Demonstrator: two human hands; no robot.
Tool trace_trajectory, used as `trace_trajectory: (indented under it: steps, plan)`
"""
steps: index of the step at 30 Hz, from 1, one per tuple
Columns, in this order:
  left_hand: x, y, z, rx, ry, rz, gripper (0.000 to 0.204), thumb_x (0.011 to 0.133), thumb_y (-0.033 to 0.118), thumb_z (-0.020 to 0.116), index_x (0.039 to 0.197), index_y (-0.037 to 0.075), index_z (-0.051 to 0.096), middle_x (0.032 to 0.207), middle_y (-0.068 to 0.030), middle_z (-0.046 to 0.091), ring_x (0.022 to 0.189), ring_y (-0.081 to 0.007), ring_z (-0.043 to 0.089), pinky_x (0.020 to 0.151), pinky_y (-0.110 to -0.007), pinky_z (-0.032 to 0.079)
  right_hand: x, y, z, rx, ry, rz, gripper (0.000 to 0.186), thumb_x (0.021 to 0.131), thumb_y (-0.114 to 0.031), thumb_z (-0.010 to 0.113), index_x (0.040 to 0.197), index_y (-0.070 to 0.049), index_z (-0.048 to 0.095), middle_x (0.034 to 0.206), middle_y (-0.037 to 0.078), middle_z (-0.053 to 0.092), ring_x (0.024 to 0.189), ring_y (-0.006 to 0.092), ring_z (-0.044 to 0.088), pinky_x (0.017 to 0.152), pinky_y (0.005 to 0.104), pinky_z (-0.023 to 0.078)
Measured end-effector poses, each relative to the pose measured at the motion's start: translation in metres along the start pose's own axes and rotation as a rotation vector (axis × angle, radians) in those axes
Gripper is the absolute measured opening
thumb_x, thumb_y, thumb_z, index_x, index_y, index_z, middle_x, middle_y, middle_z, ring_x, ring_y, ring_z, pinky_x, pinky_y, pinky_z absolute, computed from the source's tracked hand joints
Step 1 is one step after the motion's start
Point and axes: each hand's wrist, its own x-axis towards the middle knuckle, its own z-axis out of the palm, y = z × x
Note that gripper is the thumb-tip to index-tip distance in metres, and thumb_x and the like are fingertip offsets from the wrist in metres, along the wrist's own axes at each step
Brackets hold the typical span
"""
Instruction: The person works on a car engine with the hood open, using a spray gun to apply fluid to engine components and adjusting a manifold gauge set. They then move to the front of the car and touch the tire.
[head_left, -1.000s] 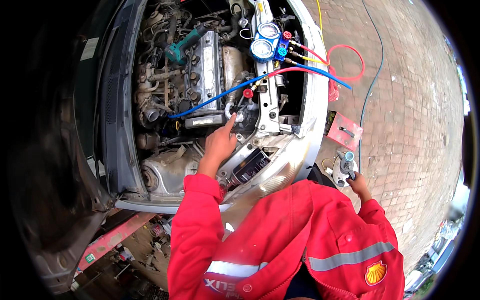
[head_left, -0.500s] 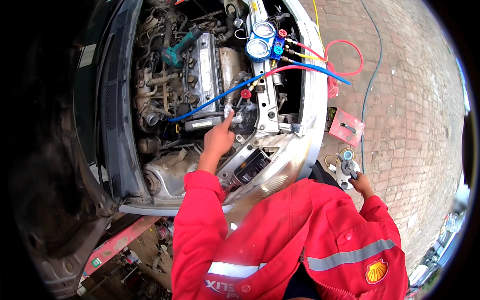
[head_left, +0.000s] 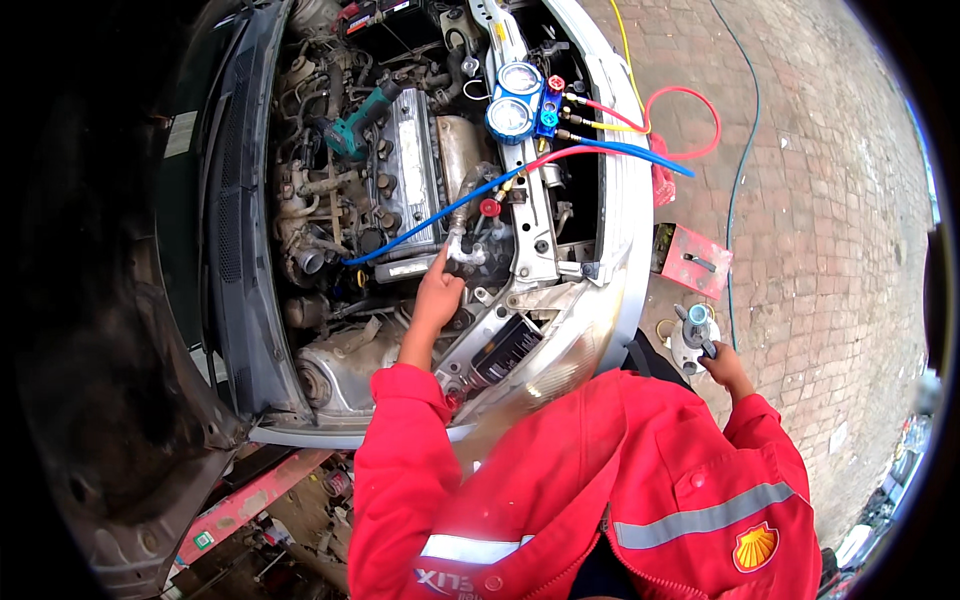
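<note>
My left hand point(head_left: 435, 302) reaches into the engine bay, index finger stretched out and the other fingers curled, holding nothing. Its fingertip is at a white-coated pipe fitting point(head_left: 466, 250) beside the engine; contact is hard to tell. Nearby, a red-knobbed coupler point(head_left: 489, 208) joins the red hose point(head_left: 560, 155). A blue hose point(head_left: 432, 216) crosses the engine. The blue gauge manifold point(head_left: 515, 103) with two dials rests on the front crossmember. At my right side, my right hand point(head_left: 730, 371) is closed around the black handle of a grey tool with a pale blue ring point(head_left: 697, 325); its kind is unclear.
A teal cordless power tool point(head_left: 358, 128) lies on the engine. A battery point(head_left: 390, 22) is at the far end. On the brick paving point(head_left: 800, 210) stand a red case point(head_left: 697, 262) and a long thin hose point(head_left: 746, 165). The headlight point(head_left: 545, 395) is close to my body.
The view has shifted slightly. My left index fingertip has moved a little left and down along the white-coated fitting. My right hand keeps its hold on the grey tool.
</note>
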Motion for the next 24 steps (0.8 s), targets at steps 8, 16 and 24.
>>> trace_trajectory:
  steps: [8, 16, 24]
  plan:
    - [0.033, -0.016, 0.002, -1.164, -0.203, -0.313, 0.007, 0.103, 0.017, 0.052, 0.107, 0.014, 0.056, 0.061, 0.0045, 0.042, 0.047, -0.0109, 0.041, 0.046, -0.028, 0.032, 0.0, 0.014, 0.004, -0.016, -0.054, 0.036, 0.042, 0.08, -0.031, 0.085, 0.109, -0.003, 0.074, 0.1, 0.023, 0.076, 0.096, 0.0415, 0.074, 0.086, 0.048, 0.057]
    - [0.018, 0.003, 0.004, -1.275, -0.174, -0.362, 0.011, 0.105, 0.023, 0.053, 0.107, 0.016, 0.061, 0.056, 0.0056, 0.039, 0.042, -0.0107, 0.037, 0.04, -0.028, 0.028, -0.007, 0.031, 0.011, -0.008, -0.044, 0.028, 0.041, 0.079, -0.029, 0.085, 0.108, -0.002, 0.073, 0.098, 0.024, 0.076, 0.094, 0.0412, 0.074, 0.085, 0.0483, 0.057]
    - [-0.048, 0.015, 0.002, 0.353, -0.055, 0.119, 0.063, 0.095, 0.017, 0.065, 0.156, 0.012, 0.053, 0.065, -0.013, 0.061, 0.062, -0.0274, 0.064, 0.068, -0.042, 0.052, 0.005, 0.05, 0.024, -0.02, 0.008, -0.055, 0.033, 0.08, -0.022, 0.085, 0.101, 0.0, 0.07, 0.078, 0.014, 0.07, 0.072, 0.0251, 0.068, 0.071, 0.042, 0.054]
